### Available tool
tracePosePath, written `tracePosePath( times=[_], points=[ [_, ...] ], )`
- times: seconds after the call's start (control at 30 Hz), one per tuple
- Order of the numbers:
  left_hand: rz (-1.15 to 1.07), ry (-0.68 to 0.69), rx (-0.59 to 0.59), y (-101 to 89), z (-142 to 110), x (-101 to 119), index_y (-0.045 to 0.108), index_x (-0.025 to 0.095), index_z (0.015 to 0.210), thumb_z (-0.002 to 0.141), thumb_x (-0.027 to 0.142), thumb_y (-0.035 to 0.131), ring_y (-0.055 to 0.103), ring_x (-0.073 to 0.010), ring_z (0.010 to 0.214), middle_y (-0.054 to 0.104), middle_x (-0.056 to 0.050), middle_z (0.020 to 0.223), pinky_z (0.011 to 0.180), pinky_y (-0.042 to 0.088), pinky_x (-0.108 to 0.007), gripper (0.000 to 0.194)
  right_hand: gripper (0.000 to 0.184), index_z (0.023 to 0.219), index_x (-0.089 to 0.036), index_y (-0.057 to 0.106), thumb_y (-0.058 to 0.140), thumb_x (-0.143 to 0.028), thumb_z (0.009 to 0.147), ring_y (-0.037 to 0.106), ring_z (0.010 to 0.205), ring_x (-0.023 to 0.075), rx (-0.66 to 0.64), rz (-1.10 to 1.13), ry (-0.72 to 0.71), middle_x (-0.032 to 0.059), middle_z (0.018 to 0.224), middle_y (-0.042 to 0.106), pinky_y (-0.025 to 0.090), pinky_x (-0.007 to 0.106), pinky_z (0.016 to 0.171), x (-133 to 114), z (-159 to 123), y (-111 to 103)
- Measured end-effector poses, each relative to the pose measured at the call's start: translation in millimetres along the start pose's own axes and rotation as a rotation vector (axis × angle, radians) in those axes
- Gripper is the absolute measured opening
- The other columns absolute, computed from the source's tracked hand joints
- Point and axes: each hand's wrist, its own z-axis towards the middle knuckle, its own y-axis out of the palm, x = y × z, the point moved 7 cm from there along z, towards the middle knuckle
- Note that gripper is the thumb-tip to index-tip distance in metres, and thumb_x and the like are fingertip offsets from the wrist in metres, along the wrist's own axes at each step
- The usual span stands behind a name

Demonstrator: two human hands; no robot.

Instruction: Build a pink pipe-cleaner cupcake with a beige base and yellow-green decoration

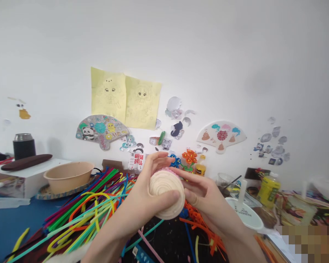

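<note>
On our table
We see pipe cleaners left of our left hand, a bowl beside them, a bottle right of our right hand, fans on the wall behind.

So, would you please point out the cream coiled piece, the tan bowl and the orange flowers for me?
Cream coiled piece (163,185): head view, on its ridged round face.
Tan bowl (68,180): head view, on its outer front wall.
Orange flowers (189,157): head view, on the petals.

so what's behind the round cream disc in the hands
A pink edge shows just past the top of the disc; the rest behind it is covered.
</note>
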Motion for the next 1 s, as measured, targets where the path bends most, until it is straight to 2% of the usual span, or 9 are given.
tracePosePath(
  times=[0.1, 0.27, 0.37, 0.53, 0.6, 0.7, 0.77, 0.87, 1.0],
  points=[
    [-0.049, -0.015, -0.028, -0.2, 0, -2, 0.042, 0.03, 0.132, 0.077, 0.028, 0.073, 0.041, -0.0292, 0.139, 0.051, -0.009, 0.143, 0.113, 0.031, -0.047, 0.063, 0.051, 0.125, -0.026, 0.069, 0.082, -0.04, 0.078, 0.053, 0.134, 0.031, -0.015, 0.019, 0.0, 0.0097, 0.142, 0.061, 0.04, 0.048, 0.114, 1, -1, 0],
    [-0.005, 0.062, -0.02, -0.3, 2, -7, 0.042, 0.031, 0.131, 0.079, 0.028, 0.072, 0.039, -0.0273, 0.139, 0.051, -0.007, 0.142, 0.115, 0.028, -0.046, 0.06, 0.062, 0.127, -0.027, 0.067, 0.089, -0.037, 0.07, 0.056, 0.132, 0.0305, -0.06, 0.075, 0.016, 0.009, 0.138, 0.064, 0.044, 0.046, 0.111, 0, 0, 6],
    [0.02, 0.072, -0.002, 0.1, 2, -7, 0.042, 0.032, 0.131, 0.081, 0.031, 0.072, 0.04, -0.0259, 0.139, 0.051, -0.007, 0.142, 0.114, 0.03, -0.044, 0.058, 0.057, 0.126, -0.028, 0.067, 0.088, -0.029, 0.073, 0.057, 0.131, 0.0294, -0.038, 0.058, 0.014, 0.0076, 0.136, 0.066, 0.045, 0.045, 0.111, -1, -1, 5],
    [0.036, 0.054, -0.025, -4.4, 1, 0, 0.041, 0.034, 0.134, 0.092, 0.041, 0.061, 0.038, -0.0232, 0.141, 0.049, -0.003, 0.147, 0.116, 0.029, -0.043, 0.047, 0.054, 0.125, -0.026, 0.068, 0.085, -0.03, 0.075, 0.059, 0.128, 0.0318, -0.011, 0.036, 0.001, 0.009, 0.133, 0.068, 0.049, 0.047, 0.106, -3, -3, 1],
    [0.105, 0.051, -0.024, -9.6, 2, 0, 0.044, 0.034, 0.134, 0.093, 0.045, 0.059, 0.041, -0.0246, 0.14, 0.05, -0.004, 0.147, 0.115, 0.031, -0.045, 0.044, 0.053, 0.125, -0.026, 0.068, 0.084, -0.031, 0.076, 0.059, 0.128, 0.0318, 0.012, 0.027, -0.003, 0.0092, 0.132, 0.069, 0.049, 0.046, 0.106, -3, -2, -2],
    [0.207, 0.013, -0.042, -14.5, 6, -5, 0.056, 0.029, 0.127, 0.092, 0.049, 0.06, 0.053, -0.0285, 0.129, 0.058, -0.007, 0.139, 0.106, 0.042, -0.047, 0.041, 0.048, 0.124, -0.026, 0.069, 0.083, -0.03, 0.078, 0.06, 0.127, 0.0311, 0.026, 0.023, -0.019, 0.0087, 0.131, 0.069, 0.049, 0.046, 0.106, -2, 0, -2],
    [0.235, 0.012, -0.006, -17.5, 8, -7, 0.06, 0.026, 0.124, 0.09, 0.048, 0.061, 0.058, -0.0291, 0.122, 0.064, -0.008, 0.133, 0.101, 0.046, -0.046, 0.04, 0.045, 0.123, -0.026, 0.07, 0.081, -0.029, 0.079, 0.059, 0.127, 0.0306, 0.026, 0.029, -0.037, 0.0082, 0.132, 0.069, 0.047, 0.046, 0.108, -2, 1, 0],
    [0.247, 0.093, 0.038, -15.8, 10, 0, 0.066, 0.024, 0.119, 0.092, 0.041, 0.061, 0.063, -0.0259, 0.115, 0.07, -0.006, 0.124, 0.098, 0.049, -0.039, 0.033, 0.043, 0.121, -0.026, 0.071, 0.081, -0.028, 0.079, 0.057, 0.13, 0.03, 0.053, 0.023, -0.075, 0.0075, 0.134, 0.068, 0.045, 0.044, 0.11, 0, 3, 0],
    [0.224, 0.252, 0.007, -5.0, 8, 13, 0.076, 0.022, 0.105, 0.094, 0.029, 0.058, 0.066, -0.0207, 0.11, 0.076, -0.003, 0.113, 0.099, 0.048, -0.031, 0.023, 0.044, 0.12, -0.028, 0.07, 0.082, -0.028, 0.077, 0.061, 0.125, 0.0298, 0.083, 0.017, -0.111, 0.0069, 0.132, 0.069, 0.052, 0.042, 0.103, 0, 2, -2]
  ],
)
